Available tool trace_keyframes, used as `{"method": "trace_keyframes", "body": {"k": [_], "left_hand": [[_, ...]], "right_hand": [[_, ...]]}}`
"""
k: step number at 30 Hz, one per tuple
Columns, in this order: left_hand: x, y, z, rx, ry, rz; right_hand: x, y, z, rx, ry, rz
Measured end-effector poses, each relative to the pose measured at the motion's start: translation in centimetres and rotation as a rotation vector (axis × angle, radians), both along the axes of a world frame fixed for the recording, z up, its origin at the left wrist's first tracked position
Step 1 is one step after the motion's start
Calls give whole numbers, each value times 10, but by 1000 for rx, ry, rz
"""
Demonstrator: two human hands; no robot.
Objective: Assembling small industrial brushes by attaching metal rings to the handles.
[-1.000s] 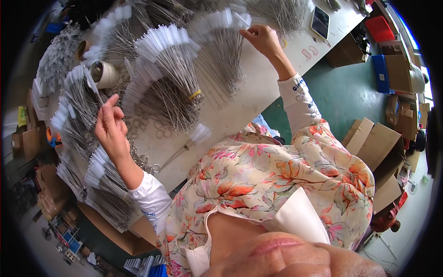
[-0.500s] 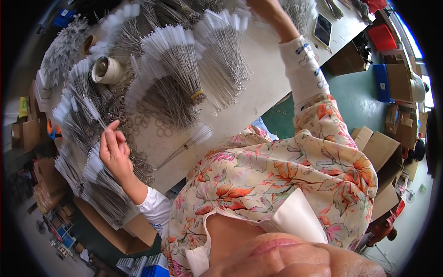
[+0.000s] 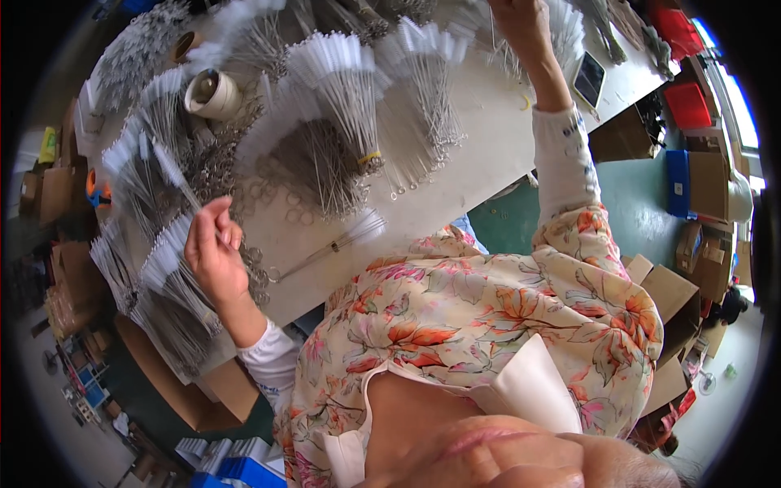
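My left hand (image 3: 215, 259) is closed in a pinch around the thin wire stem of a white-bristled brush (image 3: 170, 167). The brush points up and away to the left, over loose brushes (image 3: 167, 272) on the table. My right hand (image 3: 522, 23) reaches to the far side, beside more white-bristled brushes (image 3: 564, 37); its fingers are cut off by the upper edge. Between my hands lie a bundle of brushes with a yellow band (image 3: 368, 157) and several unbanded piles. Closer to me rests a small bunch of brushes (image 3: 335, 244).
Metal rings (image 3: 297, 210) lie scattered near the piles, beside a cream roll-shaped holder (image 3: 213, 95). A phone (image 3: 589, 80) sits at the far right of the table (image 3: 480, 154). Orange-handled scissors (image 3: 98, 189) are on the left. Cardboard boxes (image 3: 221, 398) stand around the table.
My right hand has moved to the right across the far side of the table, uncovering a small yellow strip. The left hand keeps its hold on the brush. The whole view has shifted slightly.
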State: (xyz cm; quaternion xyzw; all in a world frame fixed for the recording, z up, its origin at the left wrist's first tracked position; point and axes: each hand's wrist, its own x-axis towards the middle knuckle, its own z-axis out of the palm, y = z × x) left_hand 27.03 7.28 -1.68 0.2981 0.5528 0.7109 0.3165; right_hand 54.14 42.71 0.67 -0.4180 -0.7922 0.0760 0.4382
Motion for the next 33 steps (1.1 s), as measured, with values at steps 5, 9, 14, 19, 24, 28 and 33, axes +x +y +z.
{"method": "trace_keyframes", "body": {"k": [5, 9, 14, 19, 24, 28, 33], "left_hand": [[49, 36, 26, -56, 250, -97], [65, 33, 34, -51, 410, -111], [43, 5, 22, -121, 339, -7], [39, 9, 17, -132, 325, -55], [42, 14, 16, -140, 335, -109], [42, 10, 15, -139, 308, -82], [43, 7, 14, -157, 315, -63]], "right_hand": [[-58, -41, -6, 403, 96, 276], [13, 62, -35, -17, -451, -301], [119, 98, -68, -430, -558, -413], [158, 85, -77, -527, -517, -511], [139, 90, -77, -382, -464, -443], [108, 93, -71, -449, -417, -358], [96, 102, -73, -430, -608, -352]]}}
